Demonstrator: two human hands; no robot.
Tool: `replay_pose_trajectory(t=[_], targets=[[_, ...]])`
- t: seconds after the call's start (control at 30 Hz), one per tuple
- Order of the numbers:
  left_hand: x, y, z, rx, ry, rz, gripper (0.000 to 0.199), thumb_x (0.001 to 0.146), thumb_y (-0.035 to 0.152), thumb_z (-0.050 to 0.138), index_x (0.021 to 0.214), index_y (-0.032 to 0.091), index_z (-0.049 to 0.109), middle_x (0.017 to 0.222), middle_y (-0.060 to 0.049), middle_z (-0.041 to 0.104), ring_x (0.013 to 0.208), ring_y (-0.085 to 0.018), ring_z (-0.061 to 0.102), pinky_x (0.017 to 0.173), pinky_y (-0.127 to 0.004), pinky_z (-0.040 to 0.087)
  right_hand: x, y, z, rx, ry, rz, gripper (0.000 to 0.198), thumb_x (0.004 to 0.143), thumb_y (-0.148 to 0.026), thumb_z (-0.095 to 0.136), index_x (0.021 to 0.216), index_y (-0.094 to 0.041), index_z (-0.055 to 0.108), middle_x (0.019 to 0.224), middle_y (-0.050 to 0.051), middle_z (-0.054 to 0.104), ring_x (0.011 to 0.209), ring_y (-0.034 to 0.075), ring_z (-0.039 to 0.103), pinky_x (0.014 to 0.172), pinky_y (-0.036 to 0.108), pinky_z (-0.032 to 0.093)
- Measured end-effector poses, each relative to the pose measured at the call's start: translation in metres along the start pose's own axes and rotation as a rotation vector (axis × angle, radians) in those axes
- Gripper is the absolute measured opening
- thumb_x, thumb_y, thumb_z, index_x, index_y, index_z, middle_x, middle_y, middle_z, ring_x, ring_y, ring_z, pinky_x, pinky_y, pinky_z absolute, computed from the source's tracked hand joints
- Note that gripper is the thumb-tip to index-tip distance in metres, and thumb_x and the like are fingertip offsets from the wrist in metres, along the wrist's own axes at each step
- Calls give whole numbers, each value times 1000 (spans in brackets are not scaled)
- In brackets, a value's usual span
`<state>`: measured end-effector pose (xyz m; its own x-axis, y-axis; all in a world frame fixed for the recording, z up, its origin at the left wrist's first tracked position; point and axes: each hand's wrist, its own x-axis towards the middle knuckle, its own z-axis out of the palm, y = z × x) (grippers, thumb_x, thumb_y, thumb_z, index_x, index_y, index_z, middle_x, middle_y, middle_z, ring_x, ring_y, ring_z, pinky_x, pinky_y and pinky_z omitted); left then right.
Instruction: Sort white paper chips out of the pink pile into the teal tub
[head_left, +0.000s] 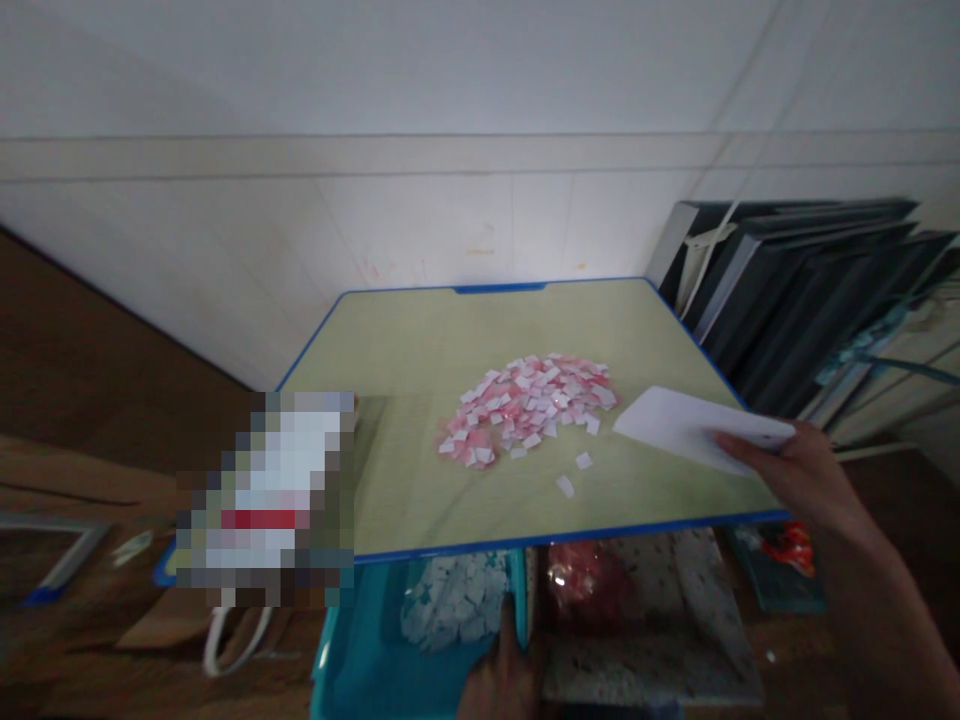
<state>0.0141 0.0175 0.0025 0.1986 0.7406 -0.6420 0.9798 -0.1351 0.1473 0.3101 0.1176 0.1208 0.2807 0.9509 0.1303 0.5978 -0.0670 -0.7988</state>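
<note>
My right hand [802, 465] grips one end of a white card [686, 430], held at a slant over the right side of a pale yellow, blue-edged board [390, 340]. A heap of small white paper pieces mixed with pink bits [536, 400] lies left of the card, with two loose paper pieces [583, 461] nearer the front edge. Down at the bottom, my left hand [499, 680] is beside the right wall of a teal basin [405, 685], one finger stretched out. The other fingers are hard to see. White paper pieces [457, 600] lie in the basin.
Below the board, right of the basin, a speckled tray [720, 640] holds a shiny red-pink bag [589, 585]. Dark panels [795, 290] lean on the right. A blurred-out object [277, 480] covers the board's left corner. A white wall [480, 220] stands behind.
</note>
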Motion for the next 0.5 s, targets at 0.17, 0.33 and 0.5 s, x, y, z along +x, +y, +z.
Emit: replay_pose_trajectory(t=[0.17,0.33,0.5], targets=[[1,-2,0,-51,-28,23,51,68,24,58,117,34,47,129,-13,44,94,-27,57,76,-37,48,34,8,11,200,-177,107,32,61,-40,67,81,-15,69,74,5,70,59,20,63,55,32,51],[3,-1,2,-10,-30,-1,54,65,28,63,116,35,47,130,-13,43,91,-26,59,75,-37,49,41,17,17,337,-313,168,40,56,-39,71,88,-15,67,79,7,70,66,23,64,62,36,51],[-4,-3,-1,-16,53,39,49,66,30,62,114,35,50,127,-13,47,85,-27,61,71,-38,50,29,22,14,397,-398,197,36,57,-34,72,88,-17,67,79,5,70,74,23,63,68,37,50]])
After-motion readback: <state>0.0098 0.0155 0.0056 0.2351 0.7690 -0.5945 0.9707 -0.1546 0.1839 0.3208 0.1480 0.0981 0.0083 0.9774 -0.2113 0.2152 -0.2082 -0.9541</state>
